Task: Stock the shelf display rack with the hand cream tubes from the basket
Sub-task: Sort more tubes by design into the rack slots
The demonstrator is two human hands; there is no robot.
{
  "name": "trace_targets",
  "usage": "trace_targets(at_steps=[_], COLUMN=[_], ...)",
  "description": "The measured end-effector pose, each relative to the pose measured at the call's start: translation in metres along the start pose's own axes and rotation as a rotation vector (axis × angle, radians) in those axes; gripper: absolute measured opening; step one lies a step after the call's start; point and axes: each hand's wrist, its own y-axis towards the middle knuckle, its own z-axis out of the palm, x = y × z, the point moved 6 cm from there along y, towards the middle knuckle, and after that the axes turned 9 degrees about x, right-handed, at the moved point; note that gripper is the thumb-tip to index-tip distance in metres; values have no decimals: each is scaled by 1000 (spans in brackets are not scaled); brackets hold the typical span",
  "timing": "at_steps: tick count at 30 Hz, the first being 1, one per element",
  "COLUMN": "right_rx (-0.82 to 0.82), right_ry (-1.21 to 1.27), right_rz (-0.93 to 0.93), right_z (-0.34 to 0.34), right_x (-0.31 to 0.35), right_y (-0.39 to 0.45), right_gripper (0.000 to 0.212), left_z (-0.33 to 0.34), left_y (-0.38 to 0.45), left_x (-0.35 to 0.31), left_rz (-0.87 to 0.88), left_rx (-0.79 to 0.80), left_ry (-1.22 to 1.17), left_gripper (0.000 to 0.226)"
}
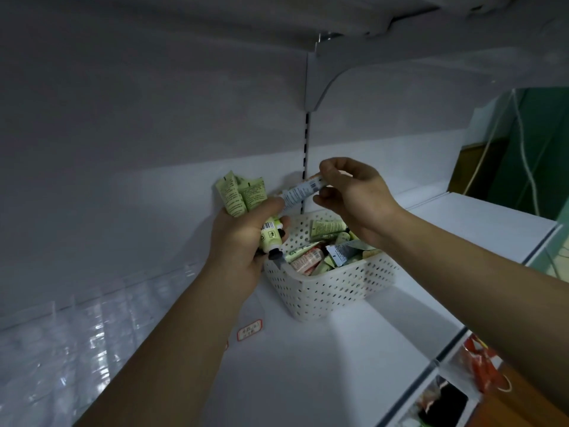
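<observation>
Left hand (243, 241) grips a crowded bunch of green tubes (238, 197); right hand (351, 192) pinches a white tube (300, 192). Risk: bunch slips, tubes scatter.

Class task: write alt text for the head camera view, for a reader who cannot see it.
A person's left hand grips a bunch of green hand cream tubes while the right hand pinches a white tube held between both hands. Below them, a white perforated basket of more tubes sits on a white shelf.

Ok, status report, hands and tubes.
Left hand grips green tubes. Right hand pinches white tube. Basket still stocked. Nothing blocking.
</observation>
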Motion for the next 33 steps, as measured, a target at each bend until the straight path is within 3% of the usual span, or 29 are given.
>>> trace_targets(at_steps=[5, 9, 13, 17, 21, 26, 33], right_rx=[194, 335, 406, 464, 506, 612, 771], right_ry=[121, -189, -705, -1147, -1160, -1160, -715], right_rz=[128, 85, -218, -629, -778, -901, -619], right_z=[17, 46, 103, 173, 227, 287, 330], right_x=[-1, 7, 19, 28, 28, 11, -18], right_y=[-16, -33, -51, -81, -105, -124, -136], right_gripper=[12, 21, 43, 38, 47, 39, 40], left_z=[-6, -29, -61, -101, -135, -170, -206], left_y=[-12, -40, -84, -135, -186, -242, -295], left_x=[-23, -44, -72, -102, -125, -143, -163], left_rz=[129, 244, 302, 375, 407, 408, 407], left_rx=[-64, -166, -251, -343, -365, -421, -486], left_ry=[64, 122, 228, 264, 273, 300, 468], left_gripper=[25, 16, 17, 26, 22, 18, 34])
